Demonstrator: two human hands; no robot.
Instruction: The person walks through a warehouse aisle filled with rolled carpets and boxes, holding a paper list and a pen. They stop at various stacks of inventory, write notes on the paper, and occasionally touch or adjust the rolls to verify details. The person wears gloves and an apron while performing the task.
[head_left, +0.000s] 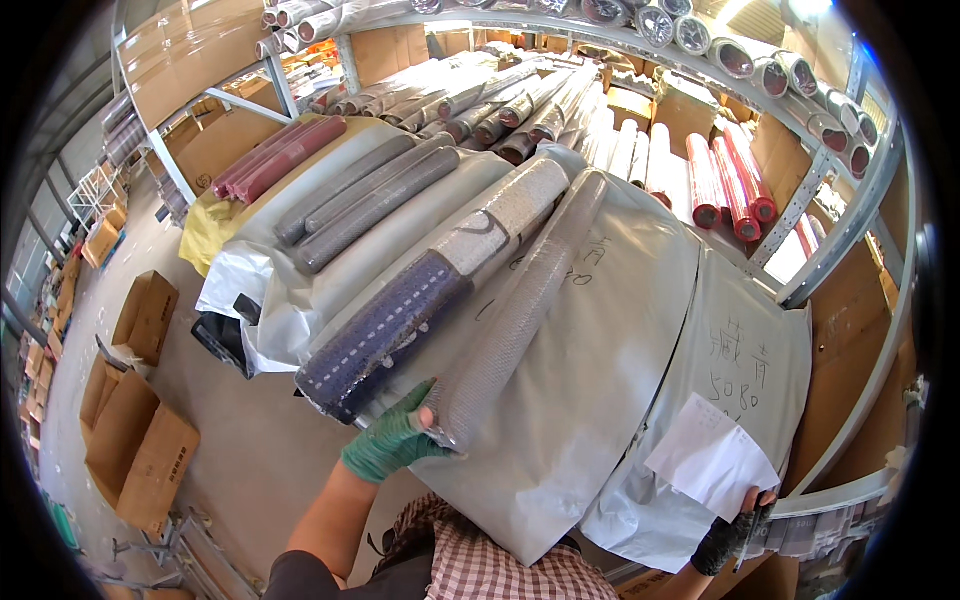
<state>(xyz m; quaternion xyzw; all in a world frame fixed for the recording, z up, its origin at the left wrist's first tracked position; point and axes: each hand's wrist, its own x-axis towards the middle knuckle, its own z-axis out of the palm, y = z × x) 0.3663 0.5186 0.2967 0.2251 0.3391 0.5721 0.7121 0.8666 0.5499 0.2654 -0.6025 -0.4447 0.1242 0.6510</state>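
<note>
Here's the left hand (395, 442), wrapped in green, its grip closed around the near end of the long grey roll (525, 310), which lies slantwise on the silver-wrapped bundle (610, 400), just right of the navy-and-white roll (440, 285). And well to the right of that navy-and-white roll, the right hand (733, 528), in a black covering, has the paper sheet (712, 455) pinched near its corner, plus a slim dark thing (742, 550) too small to name. Left of the navy-and-white roll sit three other grey rolls (385, 206); farther left, the dark-red rolls (285, 160). So the step looks like handling this one roll, sheet at the ready. The next move? I'd say it calls for a firm left grip, since only one end is held, and care not to knock the navy-and-white roll alongside.
</note>
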